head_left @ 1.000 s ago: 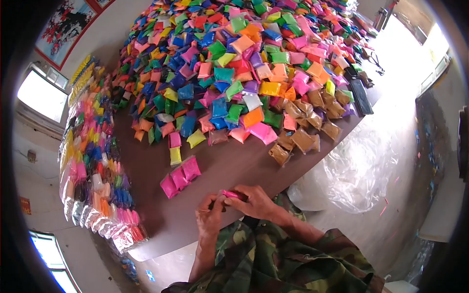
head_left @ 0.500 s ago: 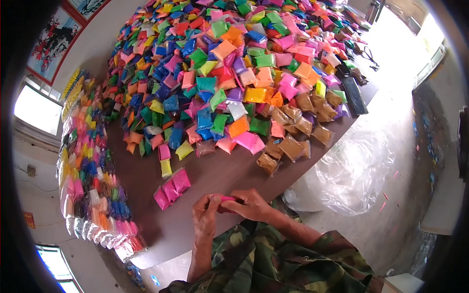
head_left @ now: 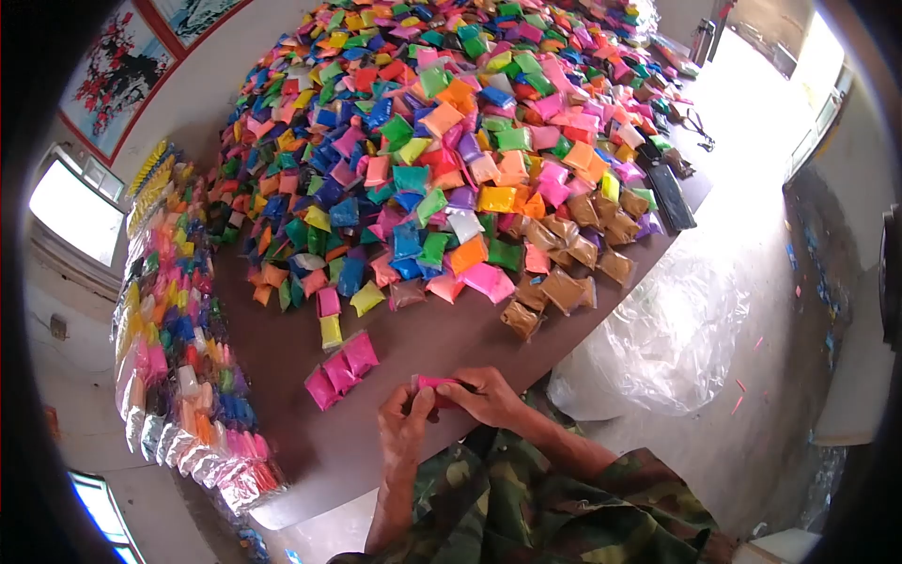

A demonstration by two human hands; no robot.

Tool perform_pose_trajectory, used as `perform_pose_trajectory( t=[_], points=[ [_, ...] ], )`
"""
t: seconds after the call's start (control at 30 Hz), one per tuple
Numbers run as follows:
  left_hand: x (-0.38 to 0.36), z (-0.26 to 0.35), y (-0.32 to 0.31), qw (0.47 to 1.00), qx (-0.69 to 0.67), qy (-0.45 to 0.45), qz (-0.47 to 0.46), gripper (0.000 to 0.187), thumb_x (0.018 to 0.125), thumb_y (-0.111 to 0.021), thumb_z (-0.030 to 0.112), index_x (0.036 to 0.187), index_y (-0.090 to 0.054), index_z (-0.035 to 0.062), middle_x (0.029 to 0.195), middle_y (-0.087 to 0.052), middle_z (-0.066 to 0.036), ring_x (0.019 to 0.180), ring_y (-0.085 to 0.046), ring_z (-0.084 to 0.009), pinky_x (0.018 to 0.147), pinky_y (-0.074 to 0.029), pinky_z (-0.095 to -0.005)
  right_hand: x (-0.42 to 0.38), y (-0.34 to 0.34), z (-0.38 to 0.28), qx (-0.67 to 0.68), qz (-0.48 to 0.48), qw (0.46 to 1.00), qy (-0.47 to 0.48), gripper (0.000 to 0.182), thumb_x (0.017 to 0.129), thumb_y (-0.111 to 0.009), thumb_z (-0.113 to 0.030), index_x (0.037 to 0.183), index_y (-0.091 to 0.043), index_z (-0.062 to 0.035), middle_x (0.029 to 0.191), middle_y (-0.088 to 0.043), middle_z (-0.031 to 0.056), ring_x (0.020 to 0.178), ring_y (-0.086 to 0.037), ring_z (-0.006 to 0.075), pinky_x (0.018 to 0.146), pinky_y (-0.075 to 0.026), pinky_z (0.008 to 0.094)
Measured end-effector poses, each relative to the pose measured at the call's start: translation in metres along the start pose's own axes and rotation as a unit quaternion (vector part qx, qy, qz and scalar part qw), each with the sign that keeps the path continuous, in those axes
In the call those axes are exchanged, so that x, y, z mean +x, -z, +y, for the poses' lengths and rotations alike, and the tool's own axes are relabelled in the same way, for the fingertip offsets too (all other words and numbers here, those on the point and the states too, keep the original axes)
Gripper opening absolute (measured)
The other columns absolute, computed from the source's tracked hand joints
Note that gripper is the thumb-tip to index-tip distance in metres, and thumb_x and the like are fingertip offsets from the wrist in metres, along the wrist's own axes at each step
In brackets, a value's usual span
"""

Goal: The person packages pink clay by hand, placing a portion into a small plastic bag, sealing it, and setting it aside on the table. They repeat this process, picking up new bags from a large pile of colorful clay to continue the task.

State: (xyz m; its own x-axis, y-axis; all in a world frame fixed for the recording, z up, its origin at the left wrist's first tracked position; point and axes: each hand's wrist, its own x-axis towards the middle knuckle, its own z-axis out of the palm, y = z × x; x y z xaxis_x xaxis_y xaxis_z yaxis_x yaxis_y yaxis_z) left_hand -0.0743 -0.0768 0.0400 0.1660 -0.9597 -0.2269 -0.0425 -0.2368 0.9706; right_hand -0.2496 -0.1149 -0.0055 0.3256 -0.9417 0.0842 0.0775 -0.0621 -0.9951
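While between hands (head_left: 402,425) (head_left: 490,399), clear-edged pink plastic packet (head_left: 433,382)

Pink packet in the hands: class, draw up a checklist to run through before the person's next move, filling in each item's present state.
1. Pink packet in the grip of both left hand and right hand: ok.
2. Held packet's seal unbroken: cannot tell; the hands cover part of it.
3. Three pink packets lying together on the brown table, apart from the hands: ok.
4. Brown packets at the table's right side, apart from the hands: ok.
5. Large heap of packets fully sorted by colour: not ok; many colours lie mixed.
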Motion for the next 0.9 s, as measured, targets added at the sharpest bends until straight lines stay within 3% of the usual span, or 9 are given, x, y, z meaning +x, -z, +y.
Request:
perform_pose_trajectory(
  t=[0.1, 0.2, 0.3, 0.4, 0.53, 0.63, 0.73, 0.9],
  points=[
    [-0.001, -0.002, 0.013, 0.999, 0.030, -0.034, 0.009, 0.020, 0.100, -0.074, 0.017, 0.089, -0.071, 0.0012, 0.072, -0.065, -0.001, 0.063, -0.058, -0.0083, 0.057, -0.045, -0.0261, -0.005, -0.005, -0.018, -0.060, -0.023, 0.996, -0.055, 0.028, 0.099, -0.075, -0.028, 0.107, -0.072, -0.0007, 0.083, -0.067, 0.0108, 0.074, -0.063, 0.0164, 0.067, -0.052, 0.0364],
    [-0.007, -0.004, 0.024, 0.999, 0.023, -0.033, 0.031, 0.022, 0.099, -0.073, 0.016, 0.084, -0.067, 0.0021, 0.068, -0.062, 0.001, 0.059, -0.054, -0.0067, 0.053, -0.041, -0.0259, -0.008, -0.019, -0.021, -0.166, 0.027, 0.980, 0.110, 0.037, 0.092, -0.082, -0.026, 0.122, -0.071, -0.0055, 0.108, -0.071, 0.0141, 0.091, -0.071, 0.0255, 0.076, -0.057, 0.0374],
    [-0.016, -0.009, 0.034, 0.998, -0.017, -0.031, 0.051, 0.022, 0.100, -0.073, 0.017, 0.083, -0.067, 0.0039, 0.068, -0.059, 0.004, 0.058, -0.049, -0.0042, 0.051, -0.036, -0.0249, -0.014, -0.031, -0.034, -0.268, 0.005, 0.942, 0.203, 0.054, 0.083, -0.088, -0.022, 0.131, -0.067, -0.0076, 0.127, -0.067, 0.0144, 0.107, -0.070, 0.0354, 0.086, -0.060, 0.0424],
    [-0.022, -0.008, 0.043, 0.999, -0.029, 0.001, 0.044, 0.019, 0.100, -0.073, 0.018, 0.089, -0.070, 0.0032, 0.071, -0.060, 0.003, 0.060, -0.050, -0.0040, 0.052, -0.036, -0.0240, -0.018, -0.039, -0.032, -0.332, -0.011, 0.917, 0.220, 0.059, 0.078, -0.089, -0.018, 0.131, -0.067, -0.0069, 0.129, -0.066, 0.0137, 0.111, -0.070, 0.0348, 0.090, -0.060, 0.0439],
    [-0.033, -0.002, 0.045, 0.996, -0.065, -0.004, 0.065, 0.023, 0.100, -0.073, 0.021, 0.106, -0.072, -0.0018, 0.083, -0.065, -0.001, 0.069, -0.056, -0.0067, 0.060, -0.044, -0.0242, -0.016, -0.044, -0.037, -0.327, -0.019, 0.918, 0.223, 0.053, 0.082, -0.084, -0.015, 0.131, -0.066, -0.0070, 0.123, -0.068, 0.0129, 0.107, -0.070, 0.0348, 0.087, -0.059, 0.0440],
    [-0.044, 0.022, 0.044, 0.990, -0.068, -0.110, 0.058, 0.024, 0.096, -0.077, 0.017, 0.108, -0.073, -0.0037, 0.094, -0.070, -0.006, 0.082, -0.063, -0.0105, 0.069, -0.051, -0.0275, -0.016, -0.047, -0.032, -0.268, -0.030, 0.941, 0.206, 0.044, 0.088, -0.081, -0.017, 0.129, -0.067, -0.0052, 0.117, -0.070, 0.0146, 0.101, -0.070, 0.0363, 0.082, -0.059, 0.0444],
    [-0.037, 0.000, 0.058, 0.987, 0.018, -0.159, -0.030, 0.032, 0.095, -0.079, 0.018, 0.118, -0.072, -0.0036, 0.093, -0.070, -0.003, 0.078, -0.062, -0.0094, 0.069, -0.051, -0.0264, -0.021, -0.044, -0.031, -0.185, -0.091, 0.971, 0.118, 0.036, 0.095, -0.077, -0.019, 0.126, -0.068, -0.0032, 0.108, -0.071, 0.0163, 0.092, -0.071, 0.0377, 0.074, -0.057, 0.0442],
    [-0.037, -0.008, 0.072, 0.989, 0.060, -0.132, -0.013, 0.019, 0.093, -0.081, 0.011, 0.107, -0.076, -0.0014, 0.091, -0.071, -0.004, 0.080, -0.067, -0.0127, 0.069, -0.053, -0.0297, -0.024, -0.037, -0.035, -0.136, -0.128, 0.981, 0.055, 0.034, 0.098, -0.075, -0.020, 0.126, -0.068, -0.0036, 0.092, -0.072, 0.0161, 0.077, -0.071, 0.0331, 0.067, -0.054, 0.0423]
  ],
)
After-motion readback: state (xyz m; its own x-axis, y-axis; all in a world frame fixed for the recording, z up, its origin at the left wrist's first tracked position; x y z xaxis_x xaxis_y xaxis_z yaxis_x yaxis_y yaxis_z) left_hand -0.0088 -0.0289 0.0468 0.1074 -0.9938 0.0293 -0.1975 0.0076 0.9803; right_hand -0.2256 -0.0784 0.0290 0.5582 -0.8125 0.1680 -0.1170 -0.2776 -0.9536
